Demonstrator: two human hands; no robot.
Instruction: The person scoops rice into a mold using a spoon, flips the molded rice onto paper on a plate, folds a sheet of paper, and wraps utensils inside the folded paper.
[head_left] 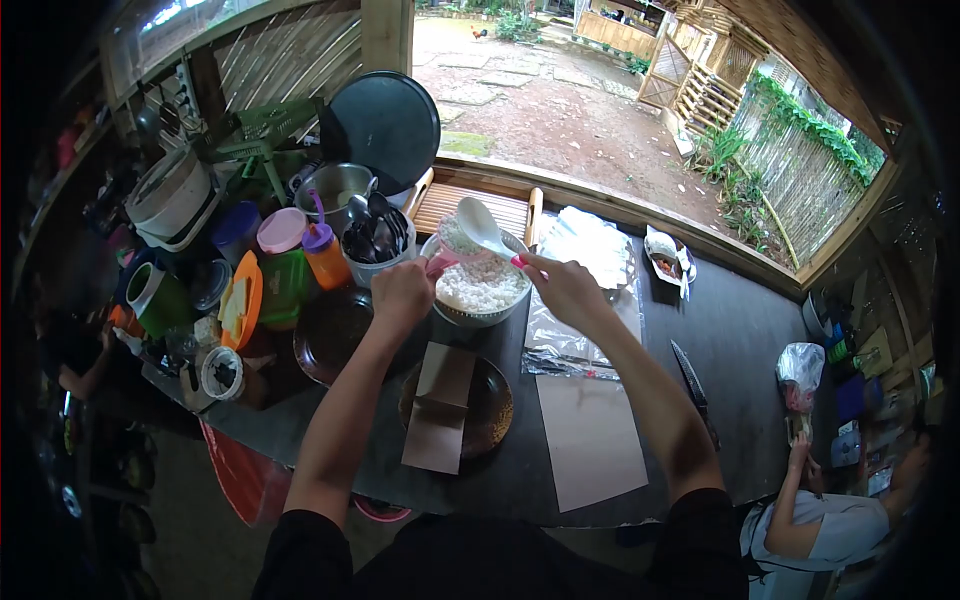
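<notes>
Dark surface (745, 330) crosses frame center, below window sill (620, 209). Bowl (476, 319): white, grainy rice (475, 292). Left hand (403, 295) grips pink utensil (440, 264); right hand (562, 287), white spoon (481, 225).

Over the dark counter (745, 420), I see the left hand (403, 295) gripping a partly hidden pink item (438, 265) and the right hand (563, 287) holding a white spoon (482, 223) above a bowl (478, 319) of rice (482, 286). Nearer the camera, folded brown paper (435, 437) rests on a round brown plate (490, 398); a knife (689, 374) lies to the right.
</notes>
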